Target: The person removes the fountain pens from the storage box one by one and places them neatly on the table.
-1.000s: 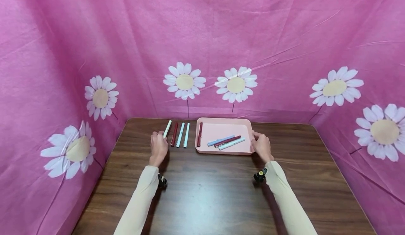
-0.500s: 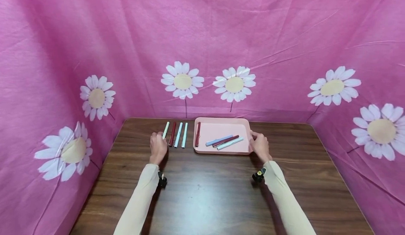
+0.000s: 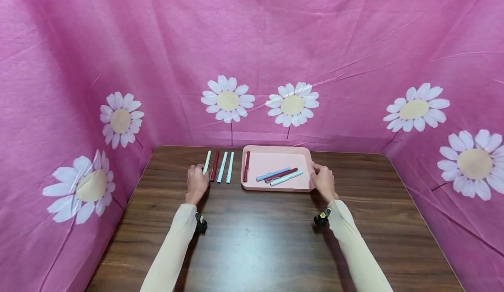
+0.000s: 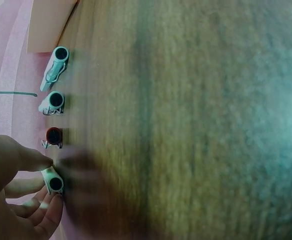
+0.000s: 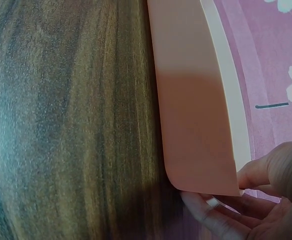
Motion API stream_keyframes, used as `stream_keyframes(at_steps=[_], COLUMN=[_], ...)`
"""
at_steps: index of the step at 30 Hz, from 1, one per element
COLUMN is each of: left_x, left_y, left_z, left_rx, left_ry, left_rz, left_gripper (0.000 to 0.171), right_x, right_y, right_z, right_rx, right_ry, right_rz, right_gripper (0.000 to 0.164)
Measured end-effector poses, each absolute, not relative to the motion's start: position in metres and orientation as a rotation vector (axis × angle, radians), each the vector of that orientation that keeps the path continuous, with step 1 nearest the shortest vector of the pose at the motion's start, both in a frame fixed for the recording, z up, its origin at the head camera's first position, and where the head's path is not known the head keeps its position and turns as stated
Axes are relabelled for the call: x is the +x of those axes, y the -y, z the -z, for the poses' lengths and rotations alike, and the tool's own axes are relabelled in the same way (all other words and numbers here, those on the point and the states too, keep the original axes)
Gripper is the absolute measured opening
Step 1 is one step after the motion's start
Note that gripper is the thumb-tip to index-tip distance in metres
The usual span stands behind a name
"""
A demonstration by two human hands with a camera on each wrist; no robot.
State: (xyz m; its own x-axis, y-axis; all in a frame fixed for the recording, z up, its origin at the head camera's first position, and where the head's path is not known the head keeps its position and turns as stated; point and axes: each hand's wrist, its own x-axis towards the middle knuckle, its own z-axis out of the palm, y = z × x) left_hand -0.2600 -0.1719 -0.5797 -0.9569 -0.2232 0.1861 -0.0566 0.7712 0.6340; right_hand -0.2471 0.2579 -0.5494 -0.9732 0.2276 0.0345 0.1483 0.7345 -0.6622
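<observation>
At the left end of a row of pens, my left hand [image 3: 197, 181] pinches a pale green pen [image 3: 207, 161] between thumb and fingers. The left wrist view shows that pen's dark round end [image 4: 56, 184] facing the camera, with the thumb on one side and fingertips on the other. Beside it lie a dark red pen [image 3: 214, 167] and two pale blue pens [image 3: 222, 167], roughly parallel. My right hand [image 3: 324, 181] holds the right end of a pink tray [image 3: 275, 189], thumb at its rim and fingers under the corner in the right wrist view [image 5: 201, 125].
Inside the tray, a dark red pen [image 3: 246, 166] lies along the left wall. A blue pen [image 3: 271, 174], another dark red pen [image 3: 285, 174] and a pale blue pen [image 3: 286, 178] lie slanted together. Behind the wooden table [image 3: 248, 231] hangs a pink flowered cloth [image 3: 252, 43].
The pale green pen has turned slightly, now more in line with the row. My right hand stays on the tray. The head view has shifted a little.
</observation>
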Motion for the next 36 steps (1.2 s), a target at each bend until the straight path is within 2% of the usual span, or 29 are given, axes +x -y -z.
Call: stream_keyframes(at_steps=[9,16,28,36], left_x=[-0.261,-0.26,-0.263,-0.263], left_y=[0.172,0.168,0.15,0.128], left_z=[0.578,0.574,0.564,0.56], left_rx=[0.208,0.157,-0.166,-0.3], left_ry=[2.752,2.777,2.657,2.664], left_rz=[0.924,0.962,0.918,0.871], left_gripper=[0.034,0.048,0.065,0.067], right_x=[-0.248,-0.247,-0.25,-0.248], right_y=[-0.258,-0.257,-0.259,-0.261], right_z=[0.55,0.55,0.551,0.552], right_rx=[-0.31,-0.317,-0.298,-0.282], right_ry=[2.813,2.817,2.822,2.823], right_rz=[-1.067,-1.073,-1.083,-1.085], right_gripper=[0.05,0.05,0.049,0.049])
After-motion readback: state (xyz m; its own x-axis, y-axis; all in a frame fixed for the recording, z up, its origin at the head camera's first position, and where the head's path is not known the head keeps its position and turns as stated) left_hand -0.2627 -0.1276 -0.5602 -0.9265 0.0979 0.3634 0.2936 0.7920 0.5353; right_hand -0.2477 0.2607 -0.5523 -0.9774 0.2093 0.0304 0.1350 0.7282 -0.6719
